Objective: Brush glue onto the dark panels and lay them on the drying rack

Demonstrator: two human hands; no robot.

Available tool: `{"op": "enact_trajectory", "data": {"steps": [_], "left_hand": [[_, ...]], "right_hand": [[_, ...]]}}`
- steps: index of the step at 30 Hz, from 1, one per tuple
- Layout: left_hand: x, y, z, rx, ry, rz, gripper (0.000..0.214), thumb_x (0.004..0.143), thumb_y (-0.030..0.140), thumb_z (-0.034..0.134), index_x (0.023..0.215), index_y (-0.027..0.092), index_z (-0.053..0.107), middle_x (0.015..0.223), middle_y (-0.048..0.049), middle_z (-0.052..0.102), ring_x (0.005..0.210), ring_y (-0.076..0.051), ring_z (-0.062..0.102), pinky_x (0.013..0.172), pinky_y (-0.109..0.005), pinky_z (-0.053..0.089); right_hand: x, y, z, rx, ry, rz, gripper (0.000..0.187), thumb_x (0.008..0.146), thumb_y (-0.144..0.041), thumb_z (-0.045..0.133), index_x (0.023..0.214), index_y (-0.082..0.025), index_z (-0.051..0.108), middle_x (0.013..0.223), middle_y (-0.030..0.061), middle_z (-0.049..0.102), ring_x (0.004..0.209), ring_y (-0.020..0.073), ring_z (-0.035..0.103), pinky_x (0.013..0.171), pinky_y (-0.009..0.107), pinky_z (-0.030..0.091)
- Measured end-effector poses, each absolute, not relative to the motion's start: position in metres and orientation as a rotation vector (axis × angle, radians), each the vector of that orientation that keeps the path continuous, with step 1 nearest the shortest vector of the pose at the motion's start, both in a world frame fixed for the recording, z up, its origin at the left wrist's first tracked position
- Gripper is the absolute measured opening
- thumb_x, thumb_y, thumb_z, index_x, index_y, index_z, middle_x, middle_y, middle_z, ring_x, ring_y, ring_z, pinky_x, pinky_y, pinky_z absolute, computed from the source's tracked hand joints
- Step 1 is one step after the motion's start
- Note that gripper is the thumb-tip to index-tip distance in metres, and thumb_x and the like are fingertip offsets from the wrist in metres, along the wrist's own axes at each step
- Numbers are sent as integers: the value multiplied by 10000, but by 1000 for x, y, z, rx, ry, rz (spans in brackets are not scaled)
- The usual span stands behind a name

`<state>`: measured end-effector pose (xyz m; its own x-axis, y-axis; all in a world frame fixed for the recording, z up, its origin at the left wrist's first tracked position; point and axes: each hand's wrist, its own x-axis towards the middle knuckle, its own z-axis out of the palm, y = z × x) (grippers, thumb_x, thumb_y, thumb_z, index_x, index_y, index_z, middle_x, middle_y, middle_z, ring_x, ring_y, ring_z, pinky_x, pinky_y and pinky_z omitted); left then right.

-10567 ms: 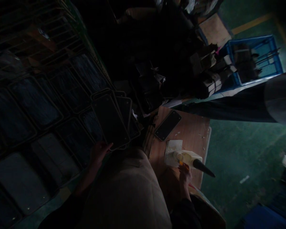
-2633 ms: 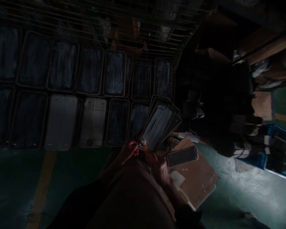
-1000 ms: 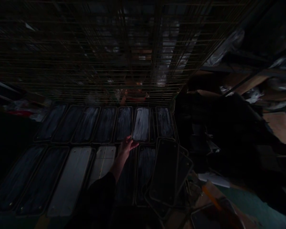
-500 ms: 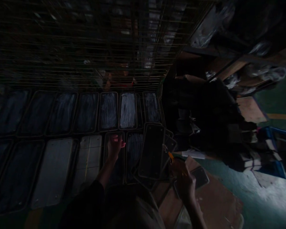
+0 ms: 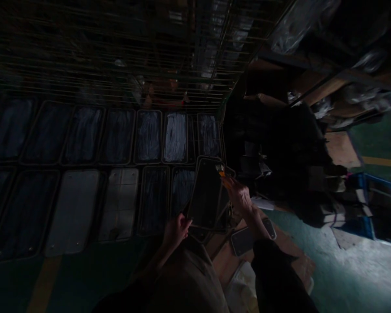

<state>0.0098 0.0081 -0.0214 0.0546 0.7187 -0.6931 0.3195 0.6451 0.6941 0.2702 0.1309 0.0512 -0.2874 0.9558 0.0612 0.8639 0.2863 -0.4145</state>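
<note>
In dim light, a dark rectangular panel (image 5: pixel 207 191) with rounded corners lies at a slant on top of other panels. My left hand (image 5: pixel 177 229) is closed at its lower left corner, thumb over the edge; the fingertips are hard to make out. My right hand (image 5: pixel 240 196) grips a small brush with an orange handle (image 5: pixel 222 173). The brush's pale tip is over the upper right part of this panel. Beside it lie panels with streaky whitish coating, such as a bright streaked panel (image 5: pixel 175 138) in the back row.
Two rows of panels extend left, among them a plain pale panel (image 5: pixel 72 211). Behind them rises a wire mesh cage (image 5: pixel 143 74). Cardboard (image 5: pixel 289 256) with a smaller grey panel (image 5: pixel 244 240) lies lower right. Dark stacked goods and a blue crate (image 5: pixel 365 204) stand right.
My left hand has come from above the front-row panels to the right and down, onto the slanted panel's corner. My right hand has moved the brush up and left over that panel.
</note>
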Motion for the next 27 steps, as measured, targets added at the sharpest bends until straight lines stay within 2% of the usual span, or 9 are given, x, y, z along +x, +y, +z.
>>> {"op": "enact_trajectory", "data": {"steps": [4,6,10,15,18,23,27], "left_hand": [[11,12,-21,839,1518,385,281,809,484,591,730,237,483,486,45,562,424,-151,576,400,-217,406],[13,10,-20,769,1533,391,262,806,467,592,755,233,485,509,49,577,444,-149,597,404,-211,420],[16,7,-22,718,1538,436,242,801,443,594,802,228,482,525,61,580,451,-144,608,408,-206,436],[13,8,-26,760,1519,481,215,810,415,588,805,223,493,493,79,551,393,-115,555,398,-188,406],[12,12,-24,741,1478,457,197,810,396,581,789,224,487,467,88,530,366,-104,521,378,-178,381],[7,19,-19,796,1392,440,242,781,429,603,766,224,476,454,90,519,354,-99,499,352,-172,354],[2,22,-21,838,1329,435,254,760,441,602,775,225,469,448,94,513,348,-98,487,341,-172,338]], "right_hand": [[265,89,59,-1587,-2376,473,325,1032,-235,406,1290,-215,601,944,77,722,685,152,646,555,237,413],[259,58,65,-1534,-2416,532,347,1023,-200,400,1318,-208,583,950,84,714,664,149,626,549,245,398],[248,-4,68,-1541,-2406,671,397,1001,-116,362,1328,-204,571,910,85,699,692,158,621,568,249,409],[241,-46,73,-1511,-2331,914,363,1021,-161,351,1280,-219,599,845,69,692,697,160,626,594,240,445],[240,-43,84,-1508,-2235,1107,364,1032,-201,332,1265,-220,612,794,52,688,686,154,635,624,236,472],[250,6,83,-1566,-1965,1341,316,1037,-313,384,1191,-221,645,837,40,719,705,140,685,624,217,495],[267,62,60,-1597,-1808,1242,324,1029,-380,402,1177,-210,634,768,25,710,672,152,695,636,235,533]]}}
